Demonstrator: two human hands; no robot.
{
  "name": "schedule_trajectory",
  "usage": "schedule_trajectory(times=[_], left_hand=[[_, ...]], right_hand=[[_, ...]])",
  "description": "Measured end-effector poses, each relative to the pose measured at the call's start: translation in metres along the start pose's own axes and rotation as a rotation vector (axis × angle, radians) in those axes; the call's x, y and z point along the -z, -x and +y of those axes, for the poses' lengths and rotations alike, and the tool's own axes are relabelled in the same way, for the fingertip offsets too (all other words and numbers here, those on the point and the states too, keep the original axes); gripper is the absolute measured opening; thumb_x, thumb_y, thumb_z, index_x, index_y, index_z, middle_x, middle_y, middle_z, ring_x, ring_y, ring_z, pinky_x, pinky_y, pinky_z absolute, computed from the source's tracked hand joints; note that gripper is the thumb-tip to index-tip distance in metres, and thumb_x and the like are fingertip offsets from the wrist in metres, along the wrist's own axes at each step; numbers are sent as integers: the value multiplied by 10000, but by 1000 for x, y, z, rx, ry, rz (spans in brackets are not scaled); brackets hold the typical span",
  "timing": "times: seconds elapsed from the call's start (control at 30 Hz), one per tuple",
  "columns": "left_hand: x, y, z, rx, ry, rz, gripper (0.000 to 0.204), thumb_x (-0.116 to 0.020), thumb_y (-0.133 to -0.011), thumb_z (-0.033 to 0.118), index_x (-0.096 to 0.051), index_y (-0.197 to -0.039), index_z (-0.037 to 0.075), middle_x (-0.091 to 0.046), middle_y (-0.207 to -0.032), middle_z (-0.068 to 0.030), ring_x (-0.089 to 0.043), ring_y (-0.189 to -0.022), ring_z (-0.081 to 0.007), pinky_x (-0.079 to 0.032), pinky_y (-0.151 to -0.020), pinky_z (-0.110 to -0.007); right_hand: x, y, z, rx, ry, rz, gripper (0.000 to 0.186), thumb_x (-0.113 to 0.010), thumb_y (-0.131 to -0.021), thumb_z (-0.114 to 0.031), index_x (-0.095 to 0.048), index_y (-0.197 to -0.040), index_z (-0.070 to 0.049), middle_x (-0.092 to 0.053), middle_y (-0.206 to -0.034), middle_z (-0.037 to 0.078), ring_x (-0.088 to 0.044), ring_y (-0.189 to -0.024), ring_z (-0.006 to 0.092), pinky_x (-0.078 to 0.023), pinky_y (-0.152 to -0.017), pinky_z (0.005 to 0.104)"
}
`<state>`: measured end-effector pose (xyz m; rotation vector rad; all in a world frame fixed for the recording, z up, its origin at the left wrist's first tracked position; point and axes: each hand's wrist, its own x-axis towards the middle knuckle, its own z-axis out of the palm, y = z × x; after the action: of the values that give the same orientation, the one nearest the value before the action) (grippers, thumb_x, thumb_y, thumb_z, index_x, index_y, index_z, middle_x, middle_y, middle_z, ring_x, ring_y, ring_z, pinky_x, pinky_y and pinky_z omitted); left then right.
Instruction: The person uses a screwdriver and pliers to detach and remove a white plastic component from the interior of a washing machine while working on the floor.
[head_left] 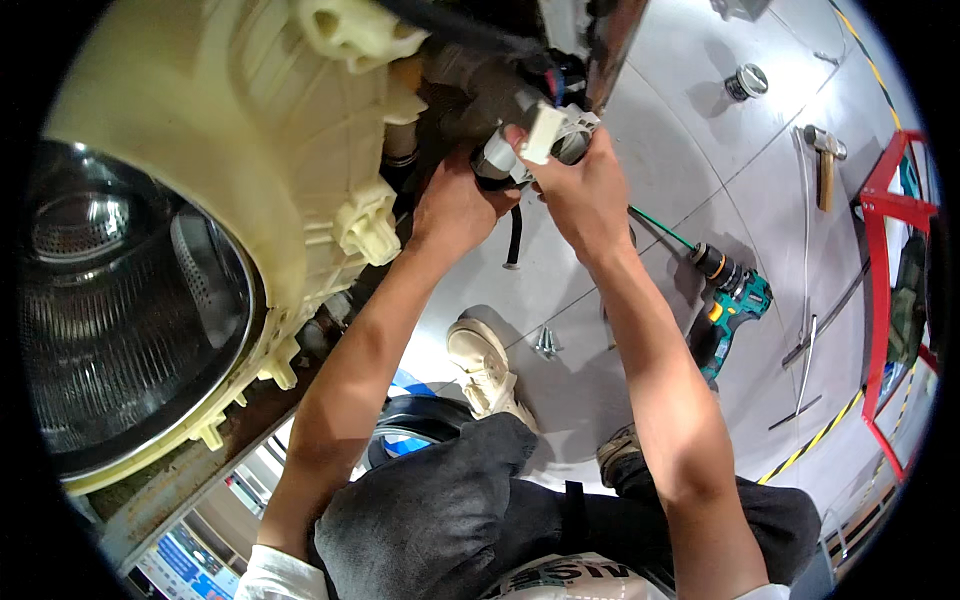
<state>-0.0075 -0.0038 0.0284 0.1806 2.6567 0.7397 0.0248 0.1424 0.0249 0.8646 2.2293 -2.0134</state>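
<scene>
A cream plastic washing-machine tub (250,130) with a steel drum (110,300) inside fills the left. At its lower side sits a white and grey pump part (545,135) with dark hoses. My right hand (580,190) grips this pump part from the right. My left hand (455,205) holds its dark underside, next to a black hose (514,240) that hangs down. Both forearms reach up from the lower edge. What lies behind the pump is in shadow.
On the grey floor lie a teal cordless drill (725,310) with a long green bit, a hammer (826,165), a small round can (747,82), a few screws (546,343) and thin metal rods (805,350). A red frame (880,290) stands at the right. My shoe (485,365) is below the hands.
</scene>
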Motion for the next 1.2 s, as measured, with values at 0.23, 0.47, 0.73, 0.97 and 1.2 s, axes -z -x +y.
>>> schedule_trajectory(times=[0.23, 0.47, 0.73, 0.97, 1.2], left_hand=[[11, -1, 18, 54, -90, -54, 554, -734, -728, 226, -563, -1209, 11, -627, -1148, -251, -572, -1095, -431, -473, -932, -442], [19, -2, 26, -14, -46, -64, 465, -734, -715, 195, -610, -1112, -11, -667, -1035, -242, -620, -996, -425, -495, -873, -434], [10, -8, 24, -5, -24, -104, 509, -781, -736, 167, -607, -1177, -19, -669, -1129, -197, -637, -1056, -324, -475, -921, -383], [-3, -15, 6, -110, 27, -102, 635, -758, -769, 255, -500, -1280, -21, -618, -1193, -219, -590, -1106, -385, -455, -954, -399], [8, -4, -13, 135, 262, 10, 508, -553, -882, 259, -454, -1313, 10, -571, -1231, -263, -517, -1180, -439, -396, -1011, -428]], right_hand=[[4, 0, -7, -103, -89, -16, 791, -758, -720, -520, -478, -1099, 114, -662, -1006, 287, -658, -975, 362, -495, -866, 391], [-8, -13, 11, -66, -247, -5, 820, -764, -701, -513, -473, -1152, 107, -653, -1055, 282, -641, -1027, 365, -482, -905, 385], [3, -11, 14, -81, -127, 2, 842, -735, -696, -519, -462, -1185, 110, -651, -1066, 286, -635, -1033, 395, -482, -912, 398], [1, -19, 27, -66, -207, -7, 807, -733, -693, -467, -471, -1198, 105, -658, -1055, 282, -646, -1025, 374, -489, -903, 392], [8, -22, 27, -102, -248, -58, 657, -757, -773, -375, -468, -1168, 63, -587, -954, 95, -561, -789, 143, -495, -668, 285]])
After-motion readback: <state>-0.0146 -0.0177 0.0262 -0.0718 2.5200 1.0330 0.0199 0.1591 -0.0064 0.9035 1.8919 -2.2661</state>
